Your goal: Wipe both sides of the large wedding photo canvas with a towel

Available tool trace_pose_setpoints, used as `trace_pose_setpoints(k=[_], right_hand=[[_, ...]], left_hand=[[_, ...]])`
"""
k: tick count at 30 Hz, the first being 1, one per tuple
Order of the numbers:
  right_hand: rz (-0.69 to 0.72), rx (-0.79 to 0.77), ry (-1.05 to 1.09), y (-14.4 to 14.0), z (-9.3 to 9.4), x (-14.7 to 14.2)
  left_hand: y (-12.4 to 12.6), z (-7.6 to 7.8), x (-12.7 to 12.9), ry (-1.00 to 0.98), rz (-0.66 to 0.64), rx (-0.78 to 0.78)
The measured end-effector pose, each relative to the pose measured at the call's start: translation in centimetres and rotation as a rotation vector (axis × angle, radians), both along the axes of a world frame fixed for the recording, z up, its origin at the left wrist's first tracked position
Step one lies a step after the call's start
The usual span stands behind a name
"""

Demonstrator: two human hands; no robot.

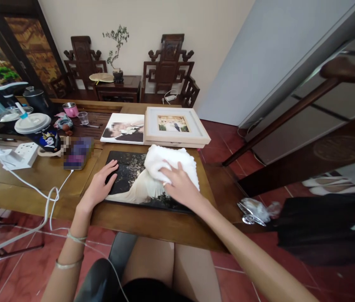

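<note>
A dark photo panel (127,167) with a white dress in the picture lies flat on the wooden table (152,224) in front of me. My right hand (179,184) presses flat on a white cloth (171,161) that rests on the panel's right half. My left hand (100,186) lies with fingers spread on the panel's left edge, holding it down.
Behind the panel lie a frameless photo print (123,128) and a white framed photo (176,126). To the left are a phone (78,153) on a white cable, a power strip (26,153), a lidded cup (40,132) and tea things. Two carved chairs stand at the wall.
</note>
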State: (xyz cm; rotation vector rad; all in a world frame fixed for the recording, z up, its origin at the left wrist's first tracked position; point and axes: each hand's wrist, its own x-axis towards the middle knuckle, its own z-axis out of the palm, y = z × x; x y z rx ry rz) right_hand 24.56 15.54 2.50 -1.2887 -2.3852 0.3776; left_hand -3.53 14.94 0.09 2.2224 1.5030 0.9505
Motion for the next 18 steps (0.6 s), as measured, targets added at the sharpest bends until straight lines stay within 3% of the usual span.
trace_pose_setpoints(k=[5,8,12,18], right_hand=[[0.231,-0.098,-0.004,-6.5,0.5,-1.3],[0.331,-0.154,0.008,-8.3,1.0,-0.8],[0.31,-0.14,0.0,-5.9,0.9,0.3],[0.093,-0.024,0.046,1.1,0.1,0.2]], left_hand=[[0.1,-0.1,-0.1,0.009,-0.004,-0.003],[0.1,-0.2,-0.1,0.011,-0.004,-0.007],[0.1,-0.1,-0.1,0.012,-0.009,-0.009],[0.0,0.0,0.0,0.02,-0.008,-0.008]])
